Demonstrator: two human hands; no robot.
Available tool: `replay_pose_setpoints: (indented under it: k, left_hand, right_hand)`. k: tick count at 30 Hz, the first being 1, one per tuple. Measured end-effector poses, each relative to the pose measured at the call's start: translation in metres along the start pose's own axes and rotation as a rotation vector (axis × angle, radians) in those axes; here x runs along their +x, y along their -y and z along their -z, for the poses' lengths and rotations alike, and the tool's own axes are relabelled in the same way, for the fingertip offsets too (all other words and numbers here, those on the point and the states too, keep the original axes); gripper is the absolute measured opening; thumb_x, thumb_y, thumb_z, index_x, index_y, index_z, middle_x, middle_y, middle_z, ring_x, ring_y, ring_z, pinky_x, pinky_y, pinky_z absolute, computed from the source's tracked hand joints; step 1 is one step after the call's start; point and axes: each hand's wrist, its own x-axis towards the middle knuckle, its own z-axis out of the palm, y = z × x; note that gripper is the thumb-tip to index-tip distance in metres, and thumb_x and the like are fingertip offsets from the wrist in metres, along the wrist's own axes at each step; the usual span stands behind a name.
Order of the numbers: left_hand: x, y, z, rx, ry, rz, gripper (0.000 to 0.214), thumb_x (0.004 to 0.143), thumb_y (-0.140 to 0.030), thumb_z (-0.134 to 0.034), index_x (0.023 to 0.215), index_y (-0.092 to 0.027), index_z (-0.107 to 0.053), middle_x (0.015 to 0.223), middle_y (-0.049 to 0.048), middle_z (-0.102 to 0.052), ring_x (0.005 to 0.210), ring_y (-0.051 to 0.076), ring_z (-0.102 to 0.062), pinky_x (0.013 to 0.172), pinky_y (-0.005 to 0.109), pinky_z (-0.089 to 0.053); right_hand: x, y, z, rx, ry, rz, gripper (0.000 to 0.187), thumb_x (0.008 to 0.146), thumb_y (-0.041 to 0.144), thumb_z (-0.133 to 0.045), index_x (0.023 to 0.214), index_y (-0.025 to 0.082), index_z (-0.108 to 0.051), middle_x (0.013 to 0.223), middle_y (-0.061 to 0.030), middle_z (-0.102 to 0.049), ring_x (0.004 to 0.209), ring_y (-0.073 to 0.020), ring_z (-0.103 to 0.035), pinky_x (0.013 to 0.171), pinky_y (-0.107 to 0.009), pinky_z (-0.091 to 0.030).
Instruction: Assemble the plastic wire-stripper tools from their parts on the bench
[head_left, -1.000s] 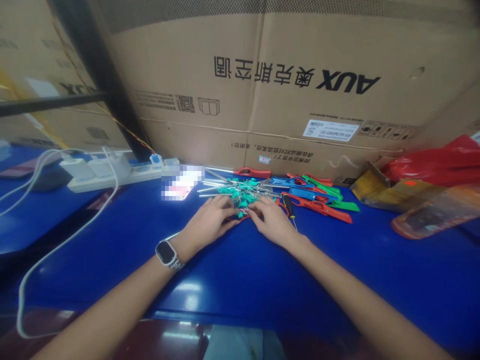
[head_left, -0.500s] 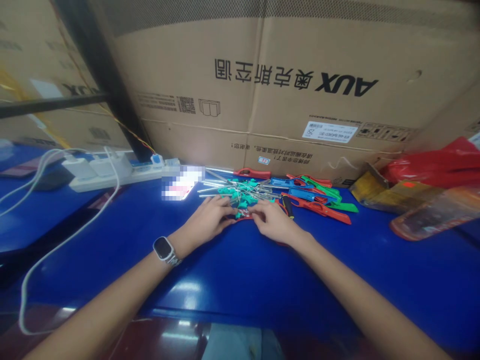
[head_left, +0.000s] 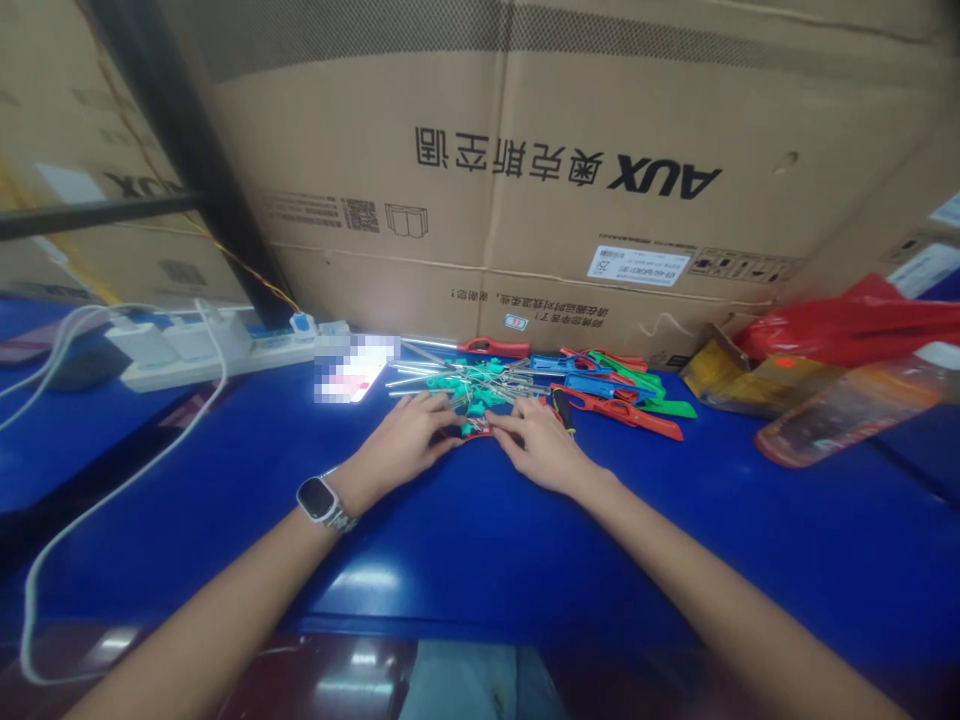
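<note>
A red lighter casing (head_left: pixel 478 433) lies low on the blue table between my hands, with a small teal part (head_left: pixel 466 428) and thin pale wires in it. My left hand (head_left: pixel 409 440), with a watch (head_left: pixel 318 500) at its wrist, is closed on the casing's left end. From the other side, the bent fingers of my right hand (head_left: pixel 546 447) pinch at its right end. Just beyond the fingertips is a tangled heap of teal lighter parts (head_left: pixel 454 380) with metal rods. Fingers cover much of the casing.
Red, blue and green lighter casings (head_left: pixel 626 410) lie behind my right hand, near a black-and-yellow handle (head_left: pixel 563 410). A lit phone (head_left: pixel 367 368) and a power strip (head_left: pixel 277 352) lie left. A large carton (head_left: pixel 525 220) stands behind; a bottle (head_left: pixel 832 415) lies right.
The view has shifted slightly, so everything sits a little further left. My right fingers have straightened a little over the red casing; both hands stay at it.
</note>
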Motion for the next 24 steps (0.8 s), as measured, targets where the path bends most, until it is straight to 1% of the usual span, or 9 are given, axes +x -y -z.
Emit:
replay_pose_setpoints:
  k: [2, 5, 7, 10, 13, 16, 19, 24]
  left_hand:
    - [0.000, -0.003, 0.002, 0.036, -0.019, 0.005, 0.026, 0.094, -0.036, -0.060, 0.115, -0.023, -0.067, 0.105, 0.0063, -0.062, 0.099, 0.025, -0.056, 0.084, 0.038, -0.043]
    - [0.003, -0.012, 0.004, 0.080, -0.087, 0.024, 0.033, 0.092, -0.043, -0.060, 0.117, -0.020, -0.064, 0.114, 0.0085, -0.060, 0.104, 0.027, -0.054, 0.088, 0.042, -0.043]
    - [0.006, -0.018, 0.002, 0.084, -0.100, 0.017, 0.035, 0.094, -0.044, -0.056, 0.118, -0.020, -0.064, 0.112, 0.0089, -0.059, 0.103, 0.027, -0.053, 0.087, 0.042, -0.043]
    - [0.013, -0.024, -0.007, 0.103, -0.082, -0.001, 0.032, 0.098, -0.042, -0.050, 0.112, -0.019, -0.068, 0.105, 0.0087, -0.059, 0.098, 0.026, -0.053, 0.084, 0.040, -0.044]
    - [0.016, -0.023, -0.016, 0.108, -0.102, 0.002, 0.029, 0.099, -0.038, -0.050, 0.107, -0.017, -0.070, 0.101, 0.0089, -0.058, 0.094, 0.025, -0.053, 0.083, 0.039, -0.045]
    - [0.015, -0.020, -0.022, 0.043, -0.150, 0.015, 0.024, 0.097, -0.034, -0.055, 0.105, -0.017, -0.070, 0.101, 0.0084, -0.059, 0.094, 0.024, -0.054, 0.083, 0.038, -0.046]
    - [0.014, -0.018, -0.024, -0.036, -0.184, 0.004, 0.019, 0.096, -0.030, -0.058, 0.102, -0.020, -0.072, 0.100, 0.0070, -0.061, 0.092, 0.022, -0.055, 0.081, 0.037, -0.047]
    - [0.012, -0.018, -0.023, -0.089, -0.188, -0.035, 0.020, 0.097, -0.026, -0.055, 0.100, -0.021, -0.073, 0.097, 0.0065, -0.063, 0.089, 0.021, -0.056, 0.080, 0.035, -0.047]
  right_hand:
    - [-0.001, -0.003, -0.004, 0.037, -0.004, -0.012, 0.036, 0.101, 0.032, -0.046, 0.133, 0.029, -0.063, 0.091, -0.0058, -0.054, 0.088, -0.0193, -0.050, 0.077, -0.032, -0.037]
    - [0.000, -0.006, -0.007, 0.060, -0.005, -0.005, 0.036, 0.102, 0.032, -0.045, 0.133, 0.028, -0.063, 0.090, -0.0061, -0.053, 0.086, -0.0196, -0.049, 0.076, -0.033, -0.037]
    - [0.001, -0.006, -0.006, 0.072, 0.002, 0.005, 0.036, 0.102, 0.031, -0.044, 0.132, 0.027, -0.064, 0.091, -0.0066, -0.054, 0.086, -0.0198, -0.050, 0.077, -0.033, -0.038]
    - [0.002, -0.005, -0.004, 0.083, 0.006, 0.010, 0.035, 0.102, 0.029, -0.046, 0.130, 0.026, -0.066, 0.091, -0.0066, -0.053, 0.087, -0.0202, -0.050, 0.077, -0.033, -0.039]
    - [0.002, -0.004, -0.004, 0.081, 0.004, 0.001, 0.034, 0.101, 0.029, -0.047, 0.129, 0.027, -0.066, 0.091, -0.0061, -0.054, 0.086, -0.0198, -0.050, 0.076, -0.033, -0.038]
    - [0.001, -0.003, -0.004, 0.081, 0.001, -0.005, 0.034, 0.101, 0.030, -0.047, 0.130, 0.028, -0.066, 0.092, -0.0061, -0.054, 0.084, -0.0190, -0.050, 0.075, -0.032, -0.038]
    - [0.000, -0.002, -0.003, 0.077, 0.005, -0.012, 0.035, 0.101, 0.032, -0.048, 0.131, 0.028, -0.065, 0.093, -0.0065, -0.055, 0.085, -0.0193, -0.051, 0.076, -0.033, -0.038]
    - [0.000, 0.000, -0.001, 0.078, 0.021, -0.023, 0.035, 0.100, 0.032, -0.049, 0.131, 0.029, -0.065, 0.094, -0.0064, -0.055, 0.085, -0.0194, -0.052, 0.076, -0.033, -0.039]
